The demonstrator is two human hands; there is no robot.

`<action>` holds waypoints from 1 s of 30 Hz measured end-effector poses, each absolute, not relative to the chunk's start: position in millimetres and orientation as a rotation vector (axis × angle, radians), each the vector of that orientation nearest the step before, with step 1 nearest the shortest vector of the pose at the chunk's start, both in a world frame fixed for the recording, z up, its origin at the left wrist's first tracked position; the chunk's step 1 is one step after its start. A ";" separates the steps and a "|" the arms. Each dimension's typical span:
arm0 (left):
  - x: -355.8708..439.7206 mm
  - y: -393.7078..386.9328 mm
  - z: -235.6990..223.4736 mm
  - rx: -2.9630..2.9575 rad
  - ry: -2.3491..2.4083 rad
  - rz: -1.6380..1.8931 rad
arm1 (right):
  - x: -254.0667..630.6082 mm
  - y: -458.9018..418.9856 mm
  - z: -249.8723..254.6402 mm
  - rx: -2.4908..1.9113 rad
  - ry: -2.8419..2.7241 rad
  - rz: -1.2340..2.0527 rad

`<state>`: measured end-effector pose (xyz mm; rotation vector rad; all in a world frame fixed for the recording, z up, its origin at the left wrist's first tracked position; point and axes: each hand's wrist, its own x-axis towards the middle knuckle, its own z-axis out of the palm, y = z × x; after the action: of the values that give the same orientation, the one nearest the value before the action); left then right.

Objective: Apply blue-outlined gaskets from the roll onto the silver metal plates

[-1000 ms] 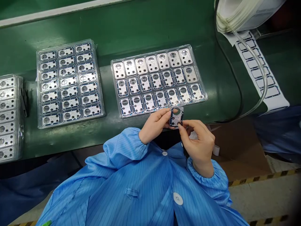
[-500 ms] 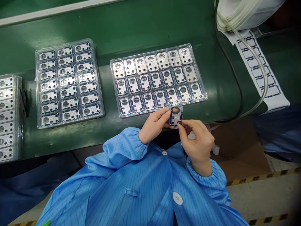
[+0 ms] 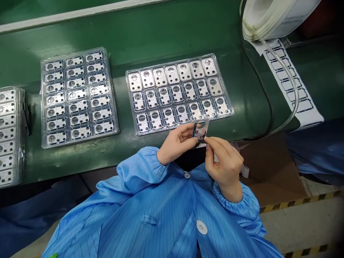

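From the centre of the view, at nine o'clock, a leftmost tray stack (image 3: pixel 19 141) stands on the green counter (image 3: pixel 80 156); at ten, a second tray stack (image 3: pixel 113 107); at twelve, a third tray (image 3: pixel 223 87) bearing silvery plates (image 3: pixel 172 74) in three rows. The left hand (image 3: pixel 174 145) is closed on the held plate (image 3: pixel 199 133), fingers curled behind it, thumb at its lower left. Likely faults: a slip, should this edge grip loosen, or smudging from bare fingertips. The held plate lies at two o'clock from the left hand and ten o'clock from the right hand (image 3: pixel 227 161), whose index fingertip meets or nearly meets its lower right corner, thumb slightly apart; whether this hand grips anything cannot be told. At two o'clock, a printed strip (image 3: pixel 309 116) extends below a white roll (image 3: pixel 282 27).
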<state>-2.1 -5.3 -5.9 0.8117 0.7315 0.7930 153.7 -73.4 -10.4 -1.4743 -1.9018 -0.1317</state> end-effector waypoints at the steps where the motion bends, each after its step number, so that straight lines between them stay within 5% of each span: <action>1: -1.3 -5.7 -7.5 0.828 0.732 0.800 | 153.4 -73.3 -10.3 -1.475 -1.909 -0.131; 30: 2.9 -10.2 0.0 0.709 0.813 0.870 | 146.9 -69.8 -7.6 -1.492 -1.770 0.031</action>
<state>2.9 -10.2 0.0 0.7085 0.8133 0.8701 146.9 -69.8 -7.6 -1.4918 -1.7699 0.0313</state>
